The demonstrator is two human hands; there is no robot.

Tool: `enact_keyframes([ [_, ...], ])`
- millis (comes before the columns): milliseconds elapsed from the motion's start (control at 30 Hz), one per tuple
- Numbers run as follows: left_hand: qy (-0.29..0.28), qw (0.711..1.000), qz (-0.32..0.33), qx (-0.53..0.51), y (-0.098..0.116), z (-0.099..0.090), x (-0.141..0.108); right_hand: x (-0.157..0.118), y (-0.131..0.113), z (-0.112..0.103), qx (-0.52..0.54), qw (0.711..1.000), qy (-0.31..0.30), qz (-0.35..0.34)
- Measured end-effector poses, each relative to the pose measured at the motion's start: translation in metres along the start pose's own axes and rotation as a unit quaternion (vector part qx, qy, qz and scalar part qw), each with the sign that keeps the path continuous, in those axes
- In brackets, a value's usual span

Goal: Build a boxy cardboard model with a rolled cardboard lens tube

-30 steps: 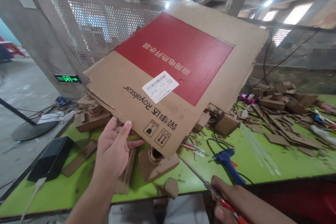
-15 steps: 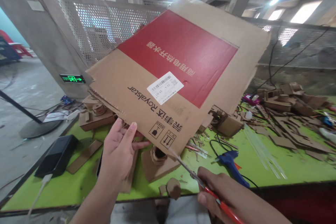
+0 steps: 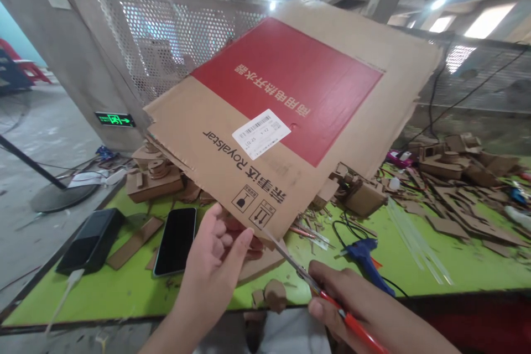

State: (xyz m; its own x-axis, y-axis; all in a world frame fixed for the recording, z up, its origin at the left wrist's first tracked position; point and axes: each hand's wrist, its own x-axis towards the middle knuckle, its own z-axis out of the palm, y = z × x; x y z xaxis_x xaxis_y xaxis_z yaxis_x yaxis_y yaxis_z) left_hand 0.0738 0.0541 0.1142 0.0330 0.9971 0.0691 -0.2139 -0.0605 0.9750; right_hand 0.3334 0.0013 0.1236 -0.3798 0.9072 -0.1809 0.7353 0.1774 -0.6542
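A large cardboard sheet (image 3: 232,160) with a red printed panel and a white label is tilted up over the green table. My left hand (image 3: 219,260) is closed on its lower edge, thumb in front and fingers curled behind. My right hand (image 3: 344,298) grips the red handles of a pair of scissors (image 3: 305,274). The blades reach the sheet's bottom corner, near the printed arrow symbol. How far the blades are apart is hard to tell.
On the green table (image 3: 136,298) are a black phone (image 3: 176,240), a black power bank (image 3: 91,240) with a cable, and a blue glue gun (image 3: 367,263). Clear sticks (image 3: 418,243), cardboard models and scraps (image 3: 468,204) lie at the right. A perforated screen (image 3: 166,38) stands behind.
My left hand has moved right along the sheet's lower edge, closer to the scissors. The phone now shows fully. The sheet has shifted slightly, and the view has moved a little.
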Motion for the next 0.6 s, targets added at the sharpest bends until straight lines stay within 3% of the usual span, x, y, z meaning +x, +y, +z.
enact_keyframes([
  [133, 0.0, 1.0, -0.009, -0.017, -0.004, 0.006, -0.003, 0.004, -0.003, 0.0, 0.046, 0.996, -0.061, 0.037],
  [300, 0.019, 1.0, -0.003, -0.022, -0.007, 0.01, -0.003, 0.005, -0.003, 0.004, -0.004, 0.998, -0.043, 0.056],
  [600, 0.021, 1.0, 0.006, -0.011, -0.008, 0.008, 0.0, 0.01, 0.005, 0.014, -0.003, 0.999, 0.004, 0.047],
])
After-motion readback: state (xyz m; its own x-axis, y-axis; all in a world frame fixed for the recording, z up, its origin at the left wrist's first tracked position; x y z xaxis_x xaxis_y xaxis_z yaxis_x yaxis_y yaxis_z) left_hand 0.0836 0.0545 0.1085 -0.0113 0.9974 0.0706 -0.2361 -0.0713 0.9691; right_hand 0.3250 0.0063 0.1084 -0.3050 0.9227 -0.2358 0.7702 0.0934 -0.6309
